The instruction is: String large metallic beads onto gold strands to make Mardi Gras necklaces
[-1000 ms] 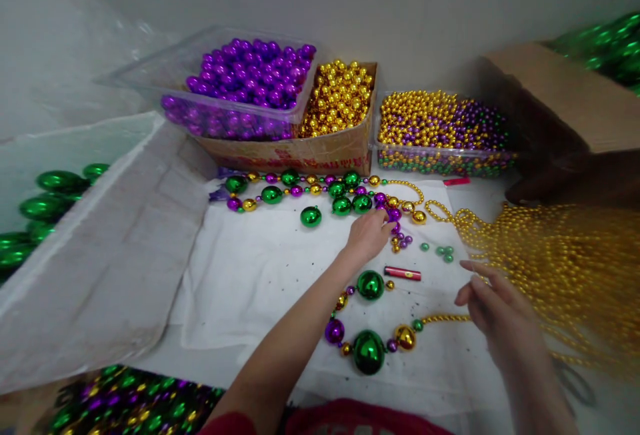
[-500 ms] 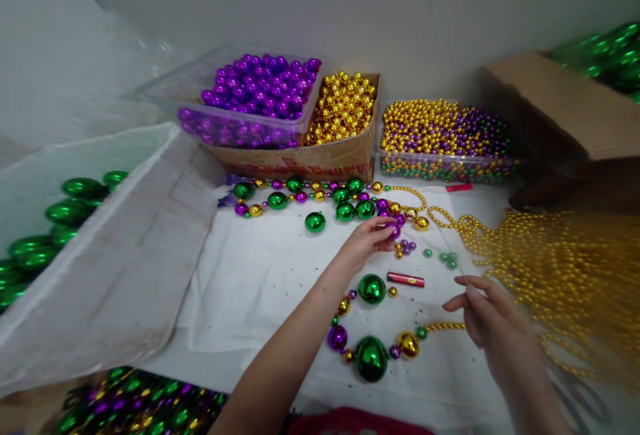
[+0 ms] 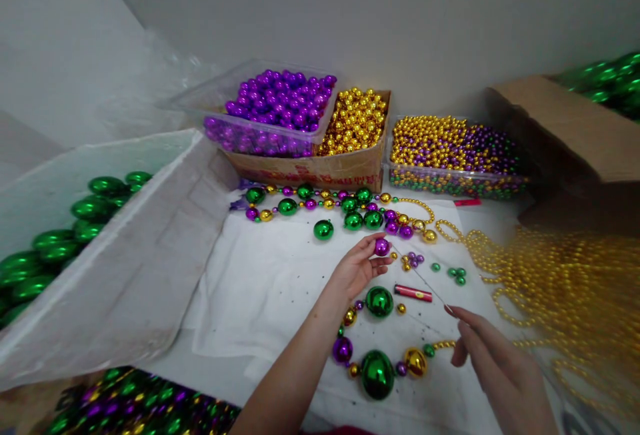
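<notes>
A shiny purple bead (image 3: 382,247) is pinched in the fingertips of my left hand (image 3: 357,265). My right hand (image 3: 493,355), at the lower right, grips a thin straight strand (image 3: 423,279) between thumb and forefinger; whether it is string or a needle I cannot tell. Its far end reaches up to the purple bead. Below lies a partly strung bead necklace (image 3: 377,375) with large green, purple and gold beads and a gold bead chain. A loose big green bead (image 3: 379,301) and a small gold bead (image 3: 401,309) rest near it. Small purple, gold and green beads lie between my hands.
A red lighter (image 3: 413,293) lies on the white cloth (image 3: 270,288). Behind stand a clear bin of purple beads (image 3: 280,101), a box of gold beads (image 3: 355,121) and a tray of mixed beads (image 3: 450,148). Gold bead chains (image 3: 565,288) pile at right; a green-bead box (image 3: 150,268) stands left.
My left hand has drawn back from the purple bead cluster with one purple bead. My right hand has moved slightly lower, and its strand now slants to that bead. The camera view has shifted.
</notes>
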Available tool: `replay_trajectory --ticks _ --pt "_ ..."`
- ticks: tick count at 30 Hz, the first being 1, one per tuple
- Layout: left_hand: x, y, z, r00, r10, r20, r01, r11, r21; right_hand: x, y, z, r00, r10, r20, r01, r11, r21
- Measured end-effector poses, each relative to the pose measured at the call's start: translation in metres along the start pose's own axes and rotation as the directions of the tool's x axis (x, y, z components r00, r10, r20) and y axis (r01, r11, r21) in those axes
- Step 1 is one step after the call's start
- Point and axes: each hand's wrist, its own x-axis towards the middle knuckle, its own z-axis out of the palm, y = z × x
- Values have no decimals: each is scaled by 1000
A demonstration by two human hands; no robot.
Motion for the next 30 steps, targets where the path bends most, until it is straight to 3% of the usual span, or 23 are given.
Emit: replay_trajectory --ticks 8,20,25,30 --pt "-3 0 -4 998 63 -5 -63 998 1 4 17 -6 985 -106 138 119 989 -90" --pt "-1 -1 -6 998 60 1 -60 998 -2 3 9 -7 982 -147 120 160 980 -114" --pt "1 -4 -9 999 41 -30 -43 998 -55 4 3 -4 942 -306 140 331 915 -232" --pt "5 -8 -13 993 34 -109 -44 995 -90 8 -23 12 828 -556 70 527 731 -434"
